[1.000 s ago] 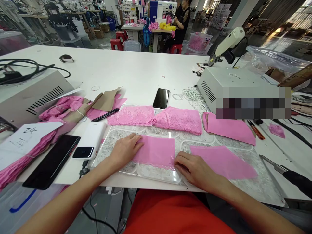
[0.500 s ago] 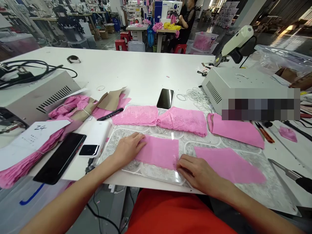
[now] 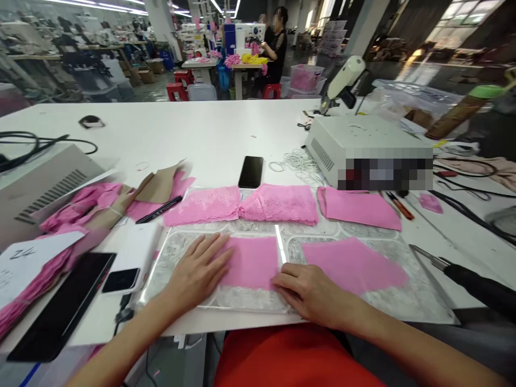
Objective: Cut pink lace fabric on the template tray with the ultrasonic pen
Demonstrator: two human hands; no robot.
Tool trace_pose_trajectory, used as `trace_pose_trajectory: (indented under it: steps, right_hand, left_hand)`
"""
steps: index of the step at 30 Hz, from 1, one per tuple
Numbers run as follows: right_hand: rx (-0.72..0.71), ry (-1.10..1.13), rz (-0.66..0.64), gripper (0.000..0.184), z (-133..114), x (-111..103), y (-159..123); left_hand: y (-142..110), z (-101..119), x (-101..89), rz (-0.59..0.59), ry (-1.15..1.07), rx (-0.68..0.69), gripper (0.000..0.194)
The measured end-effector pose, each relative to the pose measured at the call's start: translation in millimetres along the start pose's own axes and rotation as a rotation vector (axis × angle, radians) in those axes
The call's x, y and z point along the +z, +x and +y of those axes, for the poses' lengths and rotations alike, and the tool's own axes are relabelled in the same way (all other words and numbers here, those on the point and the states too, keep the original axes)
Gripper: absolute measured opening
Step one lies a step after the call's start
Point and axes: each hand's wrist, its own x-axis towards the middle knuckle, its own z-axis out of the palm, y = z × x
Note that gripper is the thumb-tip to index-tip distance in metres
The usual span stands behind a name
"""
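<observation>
Left fingers: your left hand (image 3: 199, 269) lies flat with its fingers slightly parted, pressing the left end of the pink panel (image 3: 252, 263) without gripping it
Right fingers: your right hand (image 3: 302, 290) is curled, fingers close together, touching the panel's near right corner; you can't tell whether they pinch it
Pink panel: close to the middle of the front edge of your table (image 3: 173, 129), on the clear patterned mat (image 3: 245, 302)
Panel direction: its uneven edge faces you and its straighter edge faces away, both running roughly along the table's front edge; your fingers hide the left end, so the long axis is unclear
In the way: your hands cover the left end and near right corner
Left of you: large black phone (image 3: 62, 306) by the front edge, white power bank (image 3: 141, 242) just beyond, then black marker (image 3: 159, 209) and bundled pink fabric (image 3: 76, 209)
Right of you: a tapering pink piece (image 3: 355, 266) on the mat, with a black-handled tool (image 3: 475, 285) beside the mat, near the front edge
Beyond the panel: pink lace strip (image 3: 278, 201), folded pink piece (image 3: 363, 209) to its right, then small black phone (image 3: 250, 172) and white cord loops (image 3: 300, 164)
Farther right: pale metal box (image 3: 363, 131), short of the table's far edge
Past the far edge: a seated person (image 3: 278, 54) by a sewing machine
</observation>
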Motion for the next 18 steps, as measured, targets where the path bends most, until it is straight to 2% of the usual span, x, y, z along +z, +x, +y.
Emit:
trace_pose_trajectory:
  steps: [3, 7, 9, 12, 15, 18]
  right_hand:
    - [0.039, 0.033, 0.092, 0.018, 9, -7, -8]
    - [0.214, 0.081, 0.333, 0.019, 37, -25, -37]
    - [0.328, 0.039, 0.424, 0.018, 53, -36, -57]
    - [0.456, -0.066, 0.534, 0.018, 74, -48, -89]
    - [0.543, -0.138, 0.62, 0.018, 89, -55, -117]
    - [0.58, -0.155, 0.667, 0.018, 97, -58, -139]
  left_hand:
    - [-7, -9, 8.7, 0.023, 0.035, 0.081, 0.037]
    - [2, -6, 8.7, 0.05, 0.06, 0.151, 0.04]
    - [16, 8, 6.0, 0.04, 0.015, 0.189, 0.039]
    - [47, 38, 8.1, -0.058, -0.075, 0.246, 0.039]
    - [79, 68, 20.8, -0.159, -0.145, 0.317, 0.04]
    - [101, 87, 37.4, -0.19, -0.169, 0.377, 0.043]
